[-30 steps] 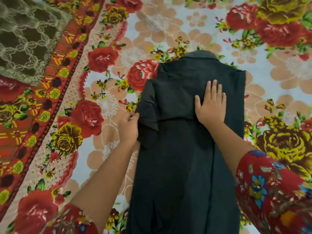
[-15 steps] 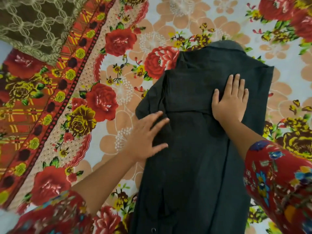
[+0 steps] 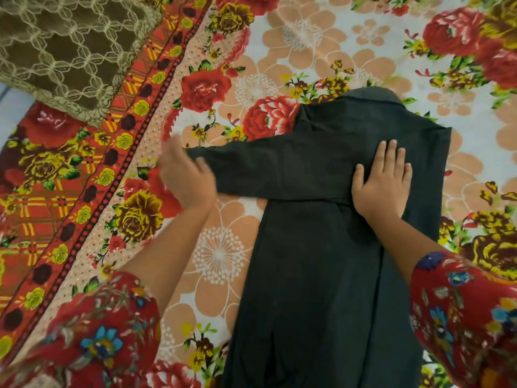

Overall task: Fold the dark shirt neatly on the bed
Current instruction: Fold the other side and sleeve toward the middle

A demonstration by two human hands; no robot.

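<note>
Since the bed (image 3: 221,256), spread with a floral sheet, filled nearly the whole view, the dark shirt (image 3: 321,289) had flat ground under it; it lay lengthwise right of the middle, collar (image 3: 372,98) at the far end and hem running out of view at the near edge. A lace-patterned brown cloth (image 3: 70,46) lay in the far left corner, well apart from the shirt. The body of the shirt looked narrowed, its right side seemingly turned in, while the left sleeve (image 3: 265,169) stretched straight out leftward across the sheet. The fabric seemed thin, light and limp, so I judged it would drape and crease rather than hold a shape, and would slip over itself unless pinned. The right hand (image 3: 382,177) lay flat on the chest area, fingers (image 3: 391,155) straight and together, pressing the cloth down and gripping nothing. The left hand (image 3: 186,177) was at the cuff end of the sleeve, touching it, but motion blur hid whether its fingers pinched the cuff or merely lay over it. The cuff's edge looked the sensible place to take hold, with a flat palm near the shoulder as anchor.
</note>
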